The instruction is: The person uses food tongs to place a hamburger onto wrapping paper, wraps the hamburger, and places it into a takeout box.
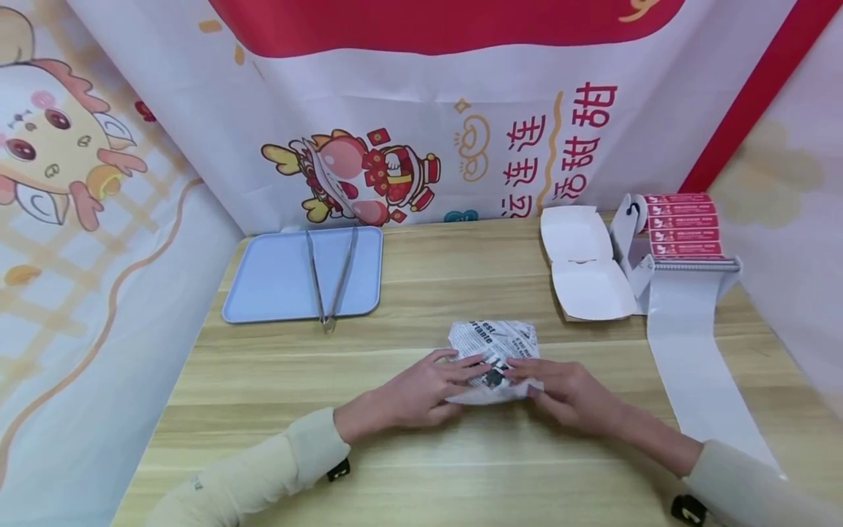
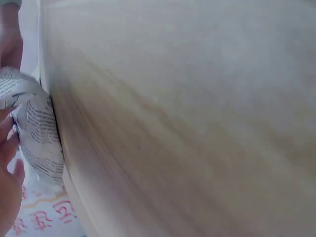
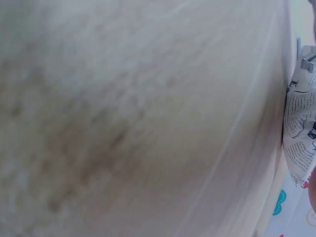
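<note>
**Folds best pressed flat from both sides at once**

The printed paper (image 1: 497, 338) is set on the wooden table (image 1: 421, 476), to the right of the blue tray (image 1: 270, 278) and nearer the person than it. Whether anything is wrapped inside cannot be seen. The near flap (image 1: 490, 396) is raised slightly, so a fold appears to be in hand.

The paper is touched by both hands from opposite sides. The fingers of the left hand (image 1: 415, 393), on the tray's side, are laid out nearly straight over it. The fingers of the right hand (image 1: 579, 394), on the side away from the tray, are spread across its top, with the thumb set at the near corner; whether that corner is pinched cannot be told.

For a neat result, the middle should be held down lightly by one hand while the flap is drawn over snugly and creased by the other. Corners are best tucked before pressure is eased. Hard pulling should be avoided, since thin paper could be torn.
</note>
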`<state>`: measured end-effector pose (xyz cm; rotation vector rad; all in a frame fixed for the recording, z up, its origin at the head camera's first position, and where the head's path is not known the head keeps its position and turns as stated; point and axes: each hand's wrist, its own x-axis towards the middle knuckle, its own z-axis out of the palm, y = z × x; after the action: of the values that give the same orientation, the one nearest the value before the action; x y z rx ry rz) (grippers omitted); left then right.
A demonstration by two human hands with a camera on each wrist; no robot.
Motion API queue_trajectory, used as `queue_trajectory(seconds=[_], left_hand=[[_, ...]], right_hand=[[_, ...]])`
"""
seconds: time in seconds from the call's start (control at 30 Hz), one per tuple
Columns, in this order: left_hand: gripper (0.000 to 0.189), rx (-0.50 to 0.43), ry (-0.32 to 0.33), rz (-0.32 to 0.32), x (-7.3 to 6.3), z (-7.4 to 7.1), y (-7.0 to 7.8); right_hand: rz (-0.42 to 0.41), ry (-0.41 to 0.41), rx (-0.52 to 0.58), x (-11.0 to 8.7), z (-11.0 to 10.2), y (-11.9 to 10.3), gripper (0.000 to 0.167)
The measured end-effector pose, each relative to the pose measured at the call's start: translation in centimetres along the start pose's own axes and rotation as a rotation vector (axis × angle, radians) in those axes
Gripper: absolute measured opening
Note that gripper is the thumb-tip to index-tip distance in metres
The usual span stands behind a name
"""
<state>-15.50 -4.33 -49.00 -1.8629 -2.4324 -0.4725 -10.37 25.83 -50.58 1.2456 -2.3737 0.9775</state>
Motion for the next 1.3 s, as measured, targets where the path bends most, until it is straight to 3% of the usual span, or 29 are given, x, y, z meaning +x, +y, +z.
queue_trajectory(seconds=[0.1,0.23,0.47,0.6,0.73,0.83,0.93,1.03,1.17,1.3], left_hand=[[0.033,-0.162,0.016,-0.060,0.1,0.0,-0.3],[0.028,-0.305,0.082,-0.179,0.5,-0.1,-0.3],[0.038,-0.585,0.186,-0.425,1.2,0.0,-0.6],[0.041,-0.612,0.188,-0.481,1.5,-0.2,-0.8],[0.044,-0.587,0.168,-0.483,1.7,-0.5,-1.0],[0.047,-0.581,0.153,-0.492,1.9,-0.7,-1.0],[0.051,-0.620,0.152,-0.542,2.1,-0.9,-0.8],[0.057,-0.664,0.185,-0.603,2.5,-0.7,-0.8],[0.061,-0.691,0.272,-0.670,3.1,-0.3,-0.7],[0.060,-0.751,0.328,-0.782,3.4,0.1,-0.7]], right_hand=[[0.132,0.064,0.071,0.0,0.1,-0.3,0.019],[0.264,0.134,0.102,0.3,0.2,-0.7,0.021],[0.391,0.122,0.063,1.2,-0.1,-0.9,0.016],[0.362,0.073,-0.068,2.3,-0.7,-1.0,0.002],[0.332,-0.021,-0.215,3.5,-1.7,-1.3,0.021],[0.334,-0.098,-0.266,4.1,-2.2,-1.4,0.027],[0.397,-0.132,-0.212,4.3,-2.4,-1.2,0.017],[0.515,-0.108,-0.105,4.0,-2.4,-0.7,0.013],[0.646,-0.062,0.014,3.8,-2.4,-0.1,0.022],[0.765,-0.052,0.110,3.7,-2.2,0.2,0.036]])
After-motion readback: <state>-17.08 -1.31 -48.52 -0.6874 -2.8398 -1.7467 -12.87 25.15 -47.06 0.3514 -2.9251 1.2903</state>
